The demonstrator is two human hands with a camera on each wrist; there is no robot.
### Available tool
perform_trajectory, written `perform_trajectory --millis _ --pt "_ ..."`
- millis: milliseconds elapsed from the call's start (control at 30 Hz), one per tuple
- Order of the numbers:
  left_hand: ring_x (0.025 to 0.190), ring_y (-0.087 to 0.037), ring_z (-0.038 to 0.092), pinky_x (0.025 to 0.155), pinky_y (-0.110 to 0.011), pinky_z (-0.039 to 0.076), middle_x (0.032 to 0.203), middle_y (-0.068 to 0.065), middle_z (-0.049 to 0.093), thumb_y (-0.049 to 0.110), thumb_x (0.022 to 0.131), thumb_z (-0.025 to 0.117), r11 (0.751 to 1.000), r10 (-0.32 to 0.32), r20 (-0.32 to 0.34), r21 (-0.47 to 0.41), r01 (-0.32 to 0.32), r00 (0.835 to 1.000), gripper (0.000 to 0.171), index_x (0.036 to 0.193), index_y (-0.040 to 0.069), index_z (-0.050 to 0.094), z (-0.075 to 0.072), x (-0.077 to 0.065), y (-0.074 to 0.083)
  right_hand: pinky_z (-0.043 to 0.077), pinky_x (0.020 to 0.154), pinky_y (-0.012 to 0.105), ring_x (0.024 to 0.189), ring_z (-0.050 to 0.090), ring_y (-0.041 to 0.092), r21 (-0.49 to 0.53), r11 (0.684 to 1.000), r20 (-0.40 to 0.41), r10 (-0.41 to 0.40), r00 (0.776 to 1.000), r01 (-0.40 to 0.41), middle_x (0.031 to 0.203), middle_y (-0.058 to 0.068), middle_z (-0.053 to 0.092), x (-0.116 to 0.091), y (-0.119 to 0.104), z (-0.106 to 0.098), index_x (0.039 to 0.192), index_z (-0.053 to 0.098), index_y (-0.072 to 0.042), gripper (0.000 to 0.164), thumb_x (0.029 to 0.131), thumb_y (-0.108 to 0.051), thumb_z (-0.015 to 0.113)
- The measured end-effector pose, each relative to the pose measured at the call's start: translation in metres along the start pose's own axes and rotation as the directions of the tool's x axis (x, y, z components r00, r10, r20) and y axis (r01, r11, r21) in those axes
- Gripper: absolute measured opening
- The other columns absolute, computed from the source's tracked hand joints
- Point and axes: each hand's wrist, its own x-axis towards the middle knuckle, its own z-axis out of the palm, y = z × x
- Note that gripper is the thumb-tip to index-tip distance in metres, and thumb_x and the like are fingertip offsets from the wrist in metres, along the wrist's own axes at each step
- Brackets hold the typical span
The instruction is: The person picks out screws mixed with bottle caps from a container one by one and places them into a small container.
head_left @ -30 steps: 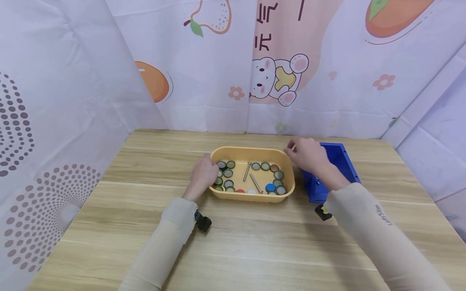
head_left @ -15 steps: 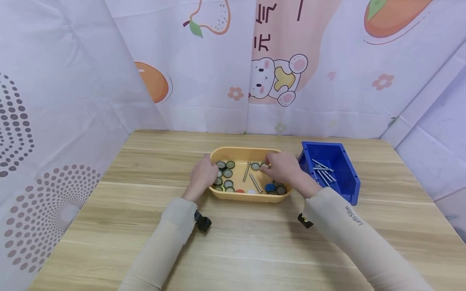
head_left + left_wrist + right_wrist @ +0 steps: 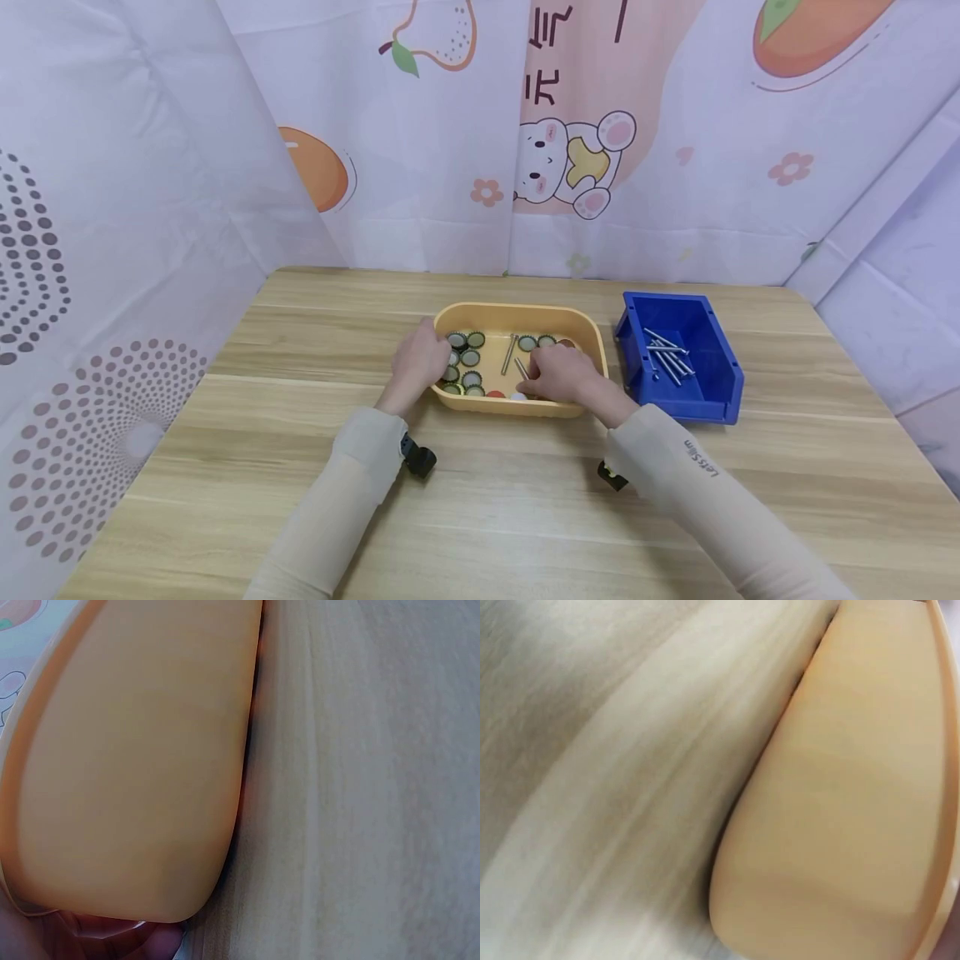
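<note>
A yellow tray (image 3: 506, 408) stands on the table, with bottle caps (image 3: 470, 357) lying at both ends. My left hand (image 3: 422, 357) grips its left rim; in the left wrist view, fingers (image 3: 161, 941) curl at the tray's end. Inside the tray, my right hand (image 3: 562, 372) is lowered with curled fingers. Its fingertips are right at a long metal screw (image 3: 522, 368), whose lower end they hide; I cannot tell whether they pinch it. A second screw (image 3: 509, 354) lies just to the left. The right wrist view shows the tray's outer wall (image 3: 840, 795).
A blue bin (image 3: 716, 354) stands right of the tray, with several screws (image 3: 670, 354) inside. A red cap (image 3: 495, 394) and a white cap (image 3: 518, 396) lie by the tray's front wall. Behind the wooden table (image 3: 495, 500) hangs a printed curtain (image 3: 420, 167).
My right hand has moved left from beside the blue bin into the tray, then down toward its front, onto the right-hand screw. The left hand has stayed on the rim.
</note>
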Motion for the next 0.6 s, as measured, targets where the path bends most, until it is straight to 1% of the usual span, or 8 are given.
perform_trajectory --millis 100,233,300,367,500,600 --pt "0.081 -0.026 0.059 0.068 -0.037 0.043 0.093 -0.01 0.061 0.021 0.095 0.043 1.0 -0.002 0.001 -0.002 0.002 1.0 0.034 0.123 0.005 0.051 -0.0006 -0.0001 0.0002 0.03 0.049 0.025 0.056 0.042 0.011 -0.004 1.0 0.002 -0.013 1.0 0.013 0.059 -0.006 0.047 0.0012 -0.0002 0.0017 0.064 0.056 -0.017 0.032 0.09 -0.031 0.068" --pt "0.08 -0.026 0.059 0.068 -0.037 0.043 0.092 -0.01 0.061 0.021 0.095 0.043 1.0 -0.003 -0.002 -0.002 0.003 1.0 0.032 0.121 0.005 0.052 -0.0008 -0.0009 0.0007 0.041 0.055 0.027 0.063 0.053 0.013 0.012 1.0 -0.019 -0.015 1.0 0.015 0.072 -0.002 0.062 0.0028 0.0016 0.0023 0.079 0.066 -0.014 0.018 0.091 -0.026 0.062" --pt "0.08 -0.026 0.059 0.068 -0.037 0.043 0.092 -0.01 0.061 0.021 0.095 0.043 1.0 -0.003 -0.002 -0.002 0.003 1.0 0.031 0.12 0.005 0.052 -0.0013 -0.0016 0.0009 0.042 0.054 0.028 0.061 0.052 0.014 0.036 0.999 -0.032 -0.014 0.999 0.015 0.072 0.0 0.061 0.0037 0.0026 0.0023 0.08 0.065 -0.011 0.019 0.092 -0.022 0.058" --pt "0.081 -0.026 0.059 0.068 -0.037 0.043 0.092 -0.01 0.061 0.021 0.095 0.043 1.0 -0.002 -0.004 0.001 0.002 1.0 0.031 0.119 0.005 0.053 -0.0018 -0.0022 0.0015 0.04 0.053 0.027 0.058 0.048 0.014 0.063 0.998 -0.054 -0.017 0.998 0.021 0.069 0.001 0.055 0.0047 0.0039 0.0028 0.079 0.061 -0.009 0.02 0.093 -0.019 0.052" --pt "0.082 -0.026 0.06 0.067 -0.037 0.043 0.094 -0.011 0.062 0.021 0.094 0.043 1.0 0.0 -0.009 0.009 0.0 1.0 0.03 0.118 0.005 0.053 -0.0015 -0.0021 0.0016 0.039 0.054 0.026 0.059 0.047 0.015 0.119 0.992 -0.07 -0.037 0.997 0.045 0.071 0.004 0.051 0.0047 0.0053 0.0033 0.089 0.056 -0.002 0.017 0.096 -0.013 0.044" --pt "0.083 -0.026 0.06 0.067 -0.036 0.042 0.096 -0.011 0.062 0.021 0.095 0.043 1.0 0.002 -0.009 0.005 -0.001 1.0 0.032 0.12 0.005 0.053 -0.0006 -0.0013 0.0011 0.041 0.056 0.026 0.063 0.051 0.016 0.136 0.99 -0.062 -0.021 0.998 0.03 0.076 0.006 0.056 0.0046 0.0054 0.0032 0.1 0.055 -0.001 0.018 0.098 -0.013 0.042"
